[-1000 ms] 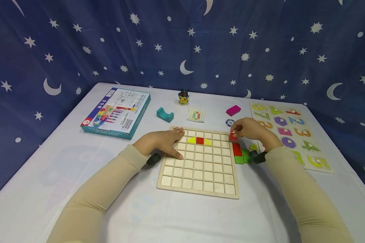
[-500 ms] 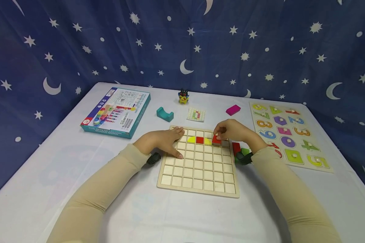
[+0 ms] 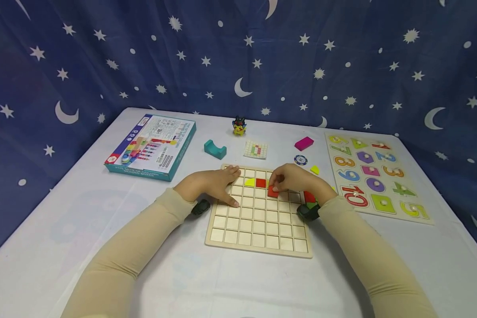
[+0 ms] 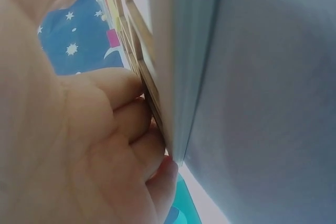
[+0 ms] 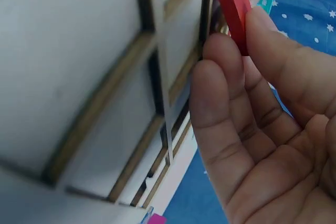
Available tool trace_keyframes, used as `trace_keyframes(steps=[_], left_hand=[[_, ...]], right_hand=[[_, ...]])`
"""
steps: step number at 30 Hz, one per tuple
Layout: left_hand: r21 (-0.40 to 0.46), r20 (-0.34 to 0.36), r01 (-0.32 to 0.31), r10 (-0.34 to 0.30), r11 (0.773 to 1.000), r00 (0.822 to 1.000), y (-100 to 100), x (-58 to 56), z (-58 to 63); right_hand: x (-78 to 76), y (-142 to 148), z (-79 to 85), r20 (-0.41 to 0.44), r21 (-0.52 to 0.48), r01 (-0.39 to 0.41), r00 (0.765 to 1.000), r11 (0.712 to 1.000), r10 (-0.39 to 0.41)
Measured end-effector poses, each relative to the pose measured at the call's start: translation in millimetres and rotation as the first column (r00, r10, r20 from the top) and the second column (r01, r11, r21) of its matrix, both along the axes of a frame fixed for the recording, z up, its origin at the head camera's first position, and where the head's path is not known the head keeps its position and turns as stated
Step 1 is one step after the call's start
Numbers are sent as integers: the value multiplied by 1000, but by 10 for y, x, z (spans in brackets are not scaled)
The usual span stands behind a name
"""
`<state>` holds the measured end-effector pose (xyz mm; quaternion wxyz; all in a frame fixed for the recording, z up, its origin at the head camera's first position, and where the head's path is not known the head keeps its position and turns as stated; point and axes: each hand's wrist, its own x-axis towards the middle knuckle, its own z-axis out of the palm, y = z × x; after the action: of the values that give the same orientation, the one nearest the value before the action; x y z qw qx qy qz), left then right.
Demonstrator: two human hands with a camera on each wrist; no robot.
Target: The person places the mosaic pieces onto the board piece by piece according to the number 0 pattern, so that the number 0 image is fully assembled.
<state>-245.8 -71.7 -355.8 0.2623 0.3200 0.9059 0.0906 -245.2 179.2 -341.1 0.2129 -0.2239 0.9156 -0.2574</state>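
Note:
A wooden grid board [image 3: 258, 254] lies on the white table. My left hand [image 3: 212, 184] rests spread on its upper left edge, fingertips on the rim in the left wrist view. Between thumb and fingers my right hand [image 3: 292, 179] pinches a red square tile [image 3: 273, 191], seen tilted over the grid in the right wrist view as a red block [image 5: 234, 9]. In the board's upper rows sit a yellow curved tile [image 3: 249, 182] and another red square tile [image 3: 260, 183]. The right hand mostly covers a second yellow tile beside it.
Red and green tiles [image 3: 310, 198] lie by the board's right edge, partly behind the right wrist. Beyond the board are a pattern card [image 3: 256, 150], teal block [image 3: 215, 149], figurine [image 3: 239, 126], poker chip [image 3: 300, 160] and magenta block [image 3: 304, 143]. A box [image 3: 151, 147] and number puzzle [image 3: 377, 176] flank them.
My right hand has brought the red tile from the board's right edge leftward over the grid, then slightly nearer. My left hand has stayed in place.

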Motion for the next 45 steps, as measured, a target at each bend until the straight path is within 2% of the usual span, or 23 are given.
trace_keyframes(steps=[17,22,31,35,45], left_hand=[[3,7,-7,7,1000,1000,3,4,7],[1,10,-5,5,1000,1000,8,3,11],[-7,7,-7,7,1000,1000,5,-3,6],[-5,12,-9,9,1000,1000,3,-6,6],[-10,15,-4,4,1000,1000,8,-9,13]], right_hand=[[23,-82,-25,-4,58,-40,999,997,41],[40,-61,15,-27,70,-39,999,997,41],[0,233,160,-66,107,5,998,994,2],[-38,422,148,-74,145,28,997,989,-17],[-73,735,62,4,147,81,997,986,-82]])
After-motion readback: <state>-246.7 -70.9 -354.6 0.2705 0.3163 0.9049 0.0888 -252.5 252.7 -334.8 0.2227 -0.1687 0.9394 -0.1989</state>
